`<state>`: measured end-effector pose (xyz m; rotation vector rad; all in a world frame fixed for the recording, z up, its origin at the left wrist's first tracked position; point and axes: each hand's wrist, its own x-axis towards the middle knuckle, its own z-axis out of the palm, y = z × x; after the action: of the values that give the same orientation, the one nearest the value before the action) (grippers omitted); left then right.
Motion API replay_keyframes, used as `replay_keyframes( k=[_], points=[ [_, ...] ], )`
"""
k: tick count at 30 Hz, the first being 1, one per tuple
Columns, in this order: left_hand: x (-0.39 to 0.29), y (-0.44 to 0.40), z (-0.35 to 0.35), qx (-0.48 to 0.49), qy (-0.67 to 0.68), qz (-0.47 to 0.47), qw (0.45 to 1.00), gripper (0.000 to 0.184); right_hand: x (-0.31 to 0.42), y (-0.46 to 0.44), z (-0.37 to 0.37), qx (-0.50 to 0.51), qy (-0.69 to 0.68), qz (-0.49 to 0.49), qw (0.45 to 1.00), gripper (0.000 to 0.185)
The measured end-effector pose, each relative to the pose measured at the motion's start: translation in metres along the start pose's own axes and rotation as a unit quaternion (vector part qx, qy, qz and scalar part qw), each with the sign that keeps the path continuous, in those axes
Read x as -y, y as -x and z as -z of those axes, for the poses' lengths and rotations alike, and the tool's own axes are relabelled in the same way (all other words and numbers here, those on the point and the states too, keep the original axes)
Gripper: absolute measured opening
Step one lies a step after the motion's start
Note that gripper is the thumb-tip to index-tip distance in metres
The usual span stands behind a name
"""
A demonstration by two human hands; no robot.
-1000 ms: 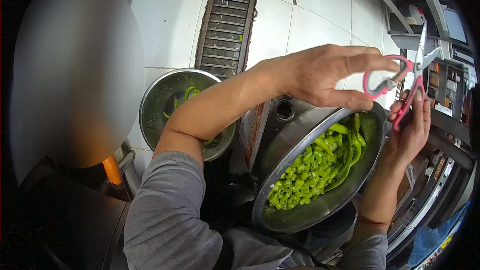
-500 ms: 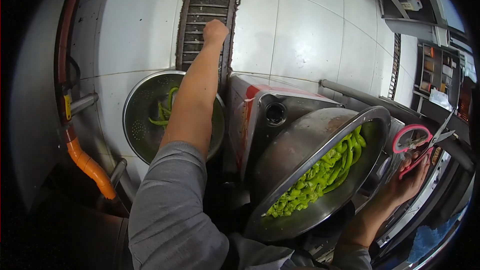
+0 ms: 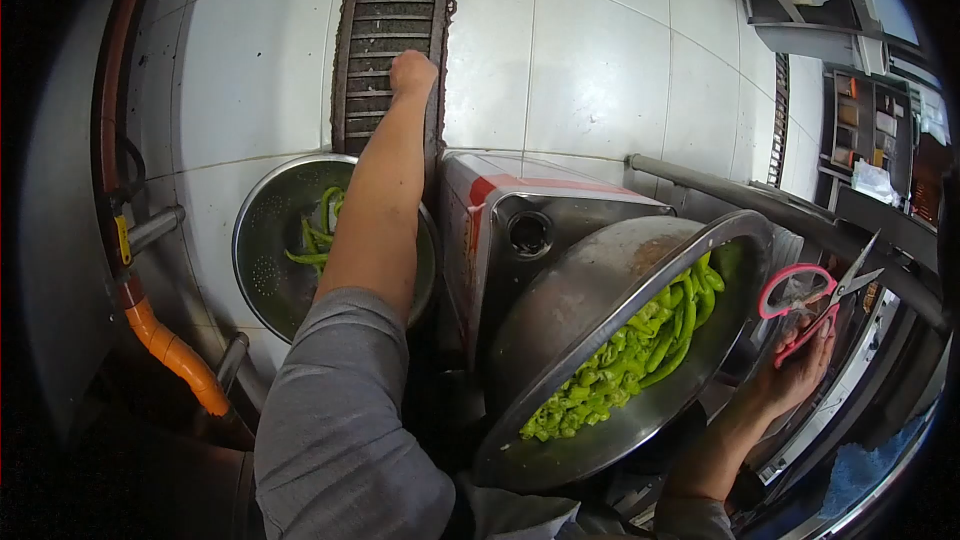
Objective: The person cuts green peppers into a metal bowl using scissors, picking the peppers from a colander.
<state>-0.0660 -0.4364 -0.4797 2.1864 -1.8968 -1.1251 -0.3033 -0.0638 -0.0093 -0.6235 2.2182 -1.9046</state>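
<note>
My left hand is closed in a fist, stretched out over the floor grate; anything inside the fist is hidden. Below that forearm, a perforated steel colander holds a few long green peppers, partly covered by the arm. My right hand grips the pink-handled scissors, with their blades spread apart. Between my arms a large steel bowl leans at a tilt in the view. Inside it lie many cut green pepper pieces, with several whole peppers along one side.
A slotted drain grate crosses the white tiled floor. Beside the bowl are a red-and-white box and a steel surface with a round hole. A metal rail runs behind. An orange pipe stands at left.
The whole view has shifted slightly. My right hand has turned the scissors, so the blades point more upward and look wider apart. My left fist stays over the grate.
</note>
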Motion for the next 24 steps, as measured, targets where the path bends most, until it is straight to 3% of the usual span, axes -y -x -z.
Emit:
replay_keyframes(
  k=[3,7,11,17,19,22,24],
  points=[
    [-0.001,0.008,0.009,-0.015,-0.009,0.009,1.0,0.032,0.002,0.004,-0.005,-0.041,-0.004,0.004,0.999,0.02],
    [0.008,0.026,0.05,-0.024,-0.051,-0.011,0.998,0.031,0.002,0.005,0.014,-0.013,-0.017,0.013,1.0,0.021],
    [0.038,0.038,0.138,-0.031,-0.089,-0.028,0.995,0.036,0.006,0.014,0.035,0.013,-0.016,0.005,1.0,0.02],
    [0.096,0.101,0.261,-0.096,-0.132,0.027,0.986,0.031,0.014,0.041,0.081,0.068,-0.071,-0.017,0.995,0.021],
    [0.136,0.117,0.279,-0.001,-0.147,0.089,0.985,0.025,0.021,0.054,0.095,0.069,-0.079,-0.036,0.994,0.02],
    [0.169,0.174,0.296,-0.015,-0.148,0.114,0.982,0.019,0.032,0.071,0.121,0.081,-0.085,-0.04,0.992,0.02],
    [0.177,0.23,0.302,-0.01,-0.052,0.174,0.983,0.016,0.027,0.083,0.143,0.103,-0.101,-0.048,0.988,0.019]
  ],
)
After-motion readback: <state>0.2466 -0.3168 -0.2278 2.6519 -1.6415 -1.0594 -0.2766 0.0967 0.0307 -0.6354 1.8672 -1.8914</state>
